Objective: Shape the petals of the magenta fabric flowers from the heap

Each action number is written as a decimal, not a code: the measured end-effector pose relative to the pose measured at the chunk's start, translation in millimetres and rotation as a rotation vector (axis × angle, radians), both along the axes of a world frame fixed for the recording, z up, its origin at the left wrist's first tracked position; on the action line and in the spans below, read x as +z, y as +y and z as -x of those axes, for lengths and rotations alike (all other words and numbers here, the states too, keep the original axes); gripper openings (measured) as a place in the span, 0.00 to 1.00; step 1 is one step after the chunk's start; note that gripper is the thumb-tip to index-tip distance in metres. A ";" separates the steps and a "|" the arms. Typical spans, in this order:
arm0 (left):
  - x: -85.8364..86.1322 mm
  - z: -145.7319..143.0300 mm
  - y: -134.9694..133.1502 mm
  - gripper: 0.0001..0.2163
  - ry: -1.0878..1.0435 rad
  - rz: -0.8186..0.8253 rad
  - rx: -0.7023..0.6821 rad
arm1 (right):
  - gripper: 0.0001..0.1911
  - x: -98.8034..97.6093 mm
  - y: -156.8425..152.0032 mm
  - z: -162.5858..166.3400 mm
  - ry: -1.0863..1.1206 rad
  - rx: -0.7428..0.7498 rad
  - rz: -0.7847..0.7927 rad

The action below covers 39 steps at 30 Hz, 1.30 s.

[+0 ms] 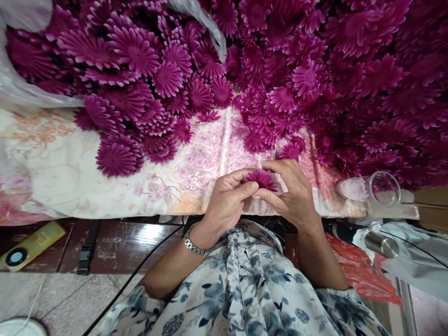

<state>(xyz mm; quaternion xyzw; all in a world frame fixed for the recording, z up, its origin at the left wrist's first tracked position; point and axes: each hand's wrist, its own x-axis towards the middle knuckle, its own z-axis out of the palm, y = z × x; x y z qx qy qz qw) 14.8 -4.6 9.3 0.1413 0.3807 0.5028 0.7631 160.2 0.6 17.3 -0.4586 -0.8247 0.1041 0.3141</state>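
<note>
Close to the table's front edge, a magenta artificial flower head (263,179) with many narrow petals is held between my two hands. My left hand (227,198) pinches it from the left, its thumb lying across the near petals. From the right, my right hand (293,196) has its thumb against the near side and its forefinger curled round the far side. What lies beneath the petals is hidden by my fingers. Just beyond my right hand lies a loose flower head (291,148) of the same kind.
Large heaps of magenta flower heads (121,100) cover the far side of the floral tablecloth (70,172). A clear plastic cup (383,189) lies on its side at the right. Below the edge are a metal flask (381,243), a red plastic bag (364,268) and a yellow phone-like device (33,245).
</note>
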 end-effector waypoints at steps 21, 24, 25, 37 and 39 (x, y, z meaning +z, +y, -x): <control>-7.6 1.8 -6.9 0.15 0.245 -0.196 0.004 | 0.02 10.1 -10.4 9.7 0.292 -0.028 0.182; -2.9 3.7 -6.2 0.13 0.217 -0.184 -0.012 | 0.02 8.5 -10.6 8.2 0.320 -0.075 0.211; -2.0 4.0 -6.1 0.12 0.224 -0.190 -0.012 | 0.05 7.8 -10.9 7.6 0.323 -0.083 0.231; 2.6 -2.3 0.0 0.11 0.183 -0.165 -0.037 | 0.02 9.3 -8.1 -3.2 0.169 -0.233 -0.032; 5.2 -2.0 4.1 0.12 0.205 -0.162 0.037 | 0.02 11.0 -3.2 -13.6 0.155 -0.301 -0.108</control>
